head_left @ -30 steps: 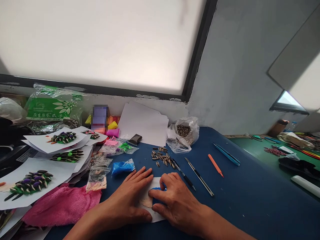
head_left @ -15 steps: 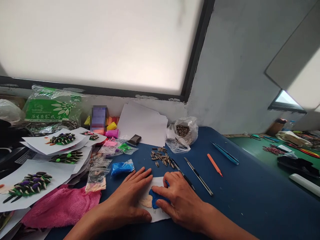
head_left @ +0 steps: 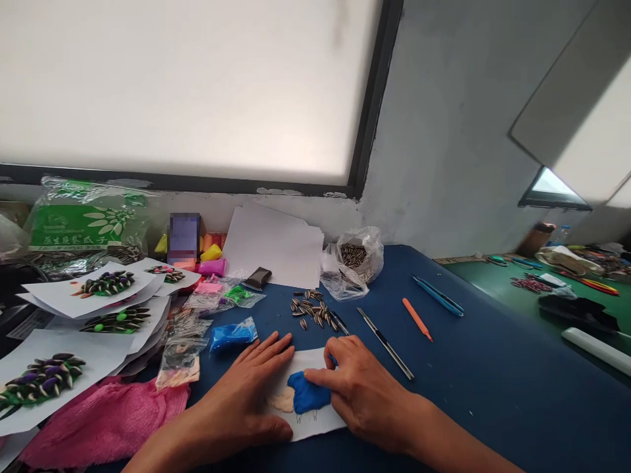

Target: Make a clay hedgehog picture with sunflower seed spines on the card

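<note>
A small white sheet of paper point(head_left: 320, 430) lies in front of me, with short pencilled strokes below the clay. Stuck to it are a flattened patch of blue clay point(head_left: 309, 394) and, at its left, a cream clay piece point(head_left: 282, 399). My left hand point(head_left: 251, 394) rests flat along the sheet's left side, fingers stretched out. With its index fingertip, my right hand point(head_left: 362, 387) presses on the upper part of the blue patch. Its other fingers are curled, and a bit of bright blue, apparently clay, shows within them.
Loose sunflower seeds point(head_left: 313, 309) lie beyond the sheet, near a pen point(head_left: 340, 322). Rightward are a metal craft knife point(head_left: 386, 343), an orange marker point(head_left: 417, 319) and blue tweezers point(head_left: 438, 295). Leftward are a blue clay packet point(head_left: 231, 335), a pink cloth point(head_left: 108, 420) and seed-decorated sheets point(head_left: 98, 341).
My right thumb has drawn back to the right, showing more of the blue clay. The index finger stays on its upper part. The whole view has shifted slightly.
</note>
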A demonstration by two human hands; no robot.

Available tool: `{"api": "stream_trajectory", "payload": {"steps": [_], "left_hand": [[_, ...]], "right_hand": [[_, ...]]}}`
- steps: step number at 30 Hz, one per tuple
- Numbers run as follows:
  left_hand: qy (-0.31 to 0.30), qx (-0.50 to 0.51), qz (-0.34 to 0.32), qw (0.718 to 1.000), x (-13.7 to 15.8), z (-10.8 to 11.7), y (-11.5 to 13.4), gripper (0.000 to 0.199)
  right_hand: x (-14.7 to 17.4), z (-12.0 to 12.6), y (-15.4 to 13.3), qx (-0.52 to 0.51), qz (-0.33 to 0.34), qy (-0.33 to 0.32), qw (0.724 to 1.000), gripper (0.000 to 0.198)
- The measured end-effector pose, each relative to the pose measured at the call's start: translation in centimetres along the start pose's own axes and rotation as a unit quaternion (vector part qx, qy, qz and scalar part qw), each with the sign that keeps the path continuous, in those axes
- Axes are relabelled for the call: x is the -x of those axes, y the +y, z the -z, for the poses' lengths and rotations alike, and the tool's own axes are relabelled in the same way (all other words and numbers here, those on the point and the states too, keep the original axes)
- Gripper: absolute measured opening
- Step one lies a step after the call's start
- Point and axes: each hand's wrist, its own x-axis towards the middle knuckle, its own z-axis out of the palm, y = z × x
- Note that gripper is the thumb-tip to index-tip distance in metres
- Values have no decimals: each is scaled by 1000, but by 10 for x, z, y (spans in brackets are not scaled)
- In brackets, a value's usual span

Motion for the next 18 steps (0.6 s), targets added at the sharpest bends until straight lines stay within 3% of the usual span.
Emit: {"api": "stream_trajectory", "payload": {"steps": [5,8,11,15,18], "left_hand": [[1,-14,-9,1000,2,-3,-5,89],[11,3,-5,1000,4,-6,-7,87],[77,42,-8,996,6,-5,-4,75],[206,97,2,974,9,7,11,49],[203,184,29,961,9,12,26,43]], "right_hand": [[2,1,4,7,31,-14,999,45],[2,0,9,-58,10,32,998,44],[1,0,12,-166,-28,110,980,35],[0,2,8,-280,-90,147,944,13],[-1,3,-3,-355,-62,174,916,5]]}}
